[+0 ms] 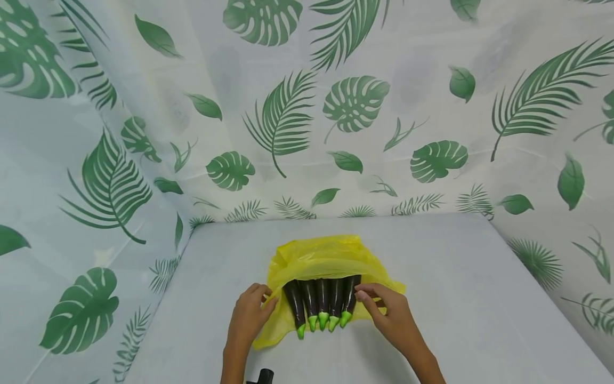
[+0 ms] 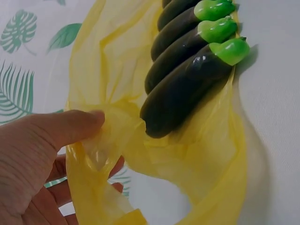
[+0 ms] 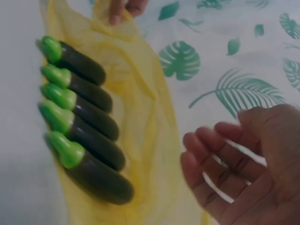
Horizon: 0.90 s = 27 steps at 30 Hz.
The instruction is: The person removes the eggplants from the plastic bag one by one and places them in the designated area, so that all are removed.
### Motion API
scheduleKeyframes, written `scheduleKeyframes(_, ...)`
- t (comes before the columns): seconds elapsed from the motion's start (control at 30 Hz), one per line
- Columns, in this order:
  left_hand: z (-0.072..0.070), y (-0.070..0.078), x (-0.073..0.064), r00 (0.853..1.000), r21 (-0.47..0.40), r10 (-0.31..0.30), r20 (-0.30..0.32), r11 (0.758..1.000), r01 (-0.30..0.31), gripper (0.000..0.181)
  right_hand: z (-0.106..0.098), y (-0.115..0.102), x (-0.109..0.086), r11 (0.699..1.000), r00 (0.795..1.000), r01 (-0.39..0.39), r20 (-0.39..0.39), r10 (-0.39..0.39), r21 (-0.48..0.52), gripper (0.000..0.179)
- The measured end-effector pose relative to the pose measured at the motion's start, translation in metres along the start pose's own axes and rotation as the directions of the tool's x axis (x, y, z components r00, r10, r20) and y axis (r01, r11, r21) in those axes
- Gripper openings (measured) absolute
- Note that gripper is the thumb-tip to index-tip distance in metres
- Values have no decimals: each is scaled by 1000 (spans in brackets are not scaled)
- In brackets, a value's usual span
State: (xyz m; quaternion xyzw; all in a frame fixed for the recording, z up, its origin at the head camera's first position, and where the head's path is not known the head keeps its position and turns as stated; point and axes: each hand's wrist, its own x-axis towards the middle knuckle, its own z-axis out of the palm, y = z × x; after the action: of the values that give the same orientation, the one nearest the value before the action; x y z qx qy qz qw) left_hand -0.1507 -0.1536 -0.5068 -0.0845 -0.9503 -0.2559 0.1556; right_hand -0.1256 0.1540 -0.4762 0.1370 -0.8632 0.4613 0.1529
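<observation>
Several dark purple eggplants point(image 1: 323, 300) with bright green stem ends lie side by side at the mouth of a yellow plastic bag point(image 1: 331, 255). Their stem ends point toward the person, and the bag's upper layer covers their far ends in the head view. My left hand point(image 1: 248, 313) pinches the bag's left edge, thumb in front and fingers behind the film in the left wrist view. My right hand point(image 3: 243, 164) has loosely bent, spread fingers with nothing between them. It hovers by the bag's right side, close to the rightmost eggplant.
A white table surface point(image 1: 460, 266) extends around the bag. Leaf-printed white sheets point(image 1: 297, 122) rise behind it and along both sides. A small black object point(image 1: 265, 375) shows at the bottom edge, near the left forearm.
</observation>
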Motion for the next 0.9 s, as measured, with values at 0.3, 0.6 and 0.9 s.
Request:
scheduleKeyframes(0.3,4,6,3,999,-16,-37,14,999,37,13,24,12,-4,913,901,-408,168,399,18,30)
scheduleKeyframes(0.6,6,5,2,999,-12,-39,9,999,39,12,32,30,1,870,870,-490,93,483,61,47)
scheduleKeyframes(0.9,6,4,1,999,-9,-47,23,999,47,12,40,44,10,838,843,-537,95,529,102,50)
